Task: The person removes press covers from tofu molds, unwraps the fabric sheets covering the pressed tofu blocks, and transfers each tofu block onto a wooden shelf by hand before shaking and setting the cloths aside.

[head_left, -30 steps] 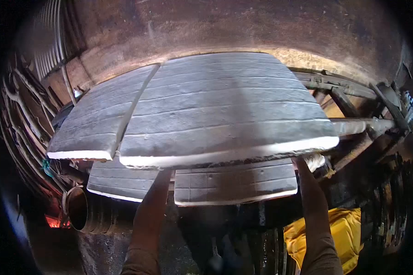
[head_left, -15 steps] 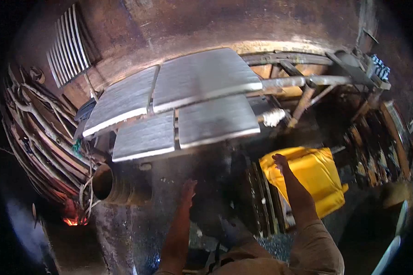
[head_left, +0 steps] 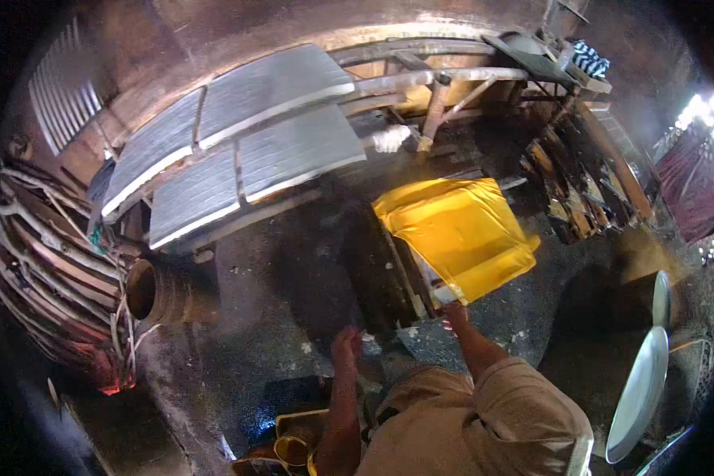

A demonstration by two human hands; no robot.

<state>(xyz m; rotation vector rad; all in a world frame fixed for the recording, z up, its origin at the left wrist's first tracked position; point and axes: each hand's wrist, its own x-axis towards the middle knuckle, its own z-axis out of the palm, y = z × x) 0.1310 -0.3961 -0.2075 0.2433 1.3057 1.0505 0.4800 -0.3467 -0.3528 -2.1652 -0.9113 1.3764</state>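
Note:
My left hand (head_left: 347,346) hangs low over the dark floor with nothing seen in it; its fingers are blurred. Close to the near corner of a yellow sheet (head_left: 468,230) is my right hand (head_left: 454,316); whether it grips the corner is too small to tell. The sheet lies draped over a stack of dark slatted pieces (head_left: 389,274), with a whitish edge showing beneath it. Grey-white slabs with lined surfaces, such as the front one (head_left: 301,151), rest on a wooden pole rack at the upper left.
Branches (head_left: 47,238) are piled at the left, near a rusty drum (head_left: 147,289) and a red glow. Two metal discs, the larger one (head_left: 639,397) lower, stand at the right. Wooden slats (head_left: 579,186) lean behind the sheet. A yellow container (head_left: 293,448) is at the bottom.
The view has swung right and down. Both hands have left the front slab's edge and come back toward my body; my right hand has moved from over the yellow sheet to its near corner.

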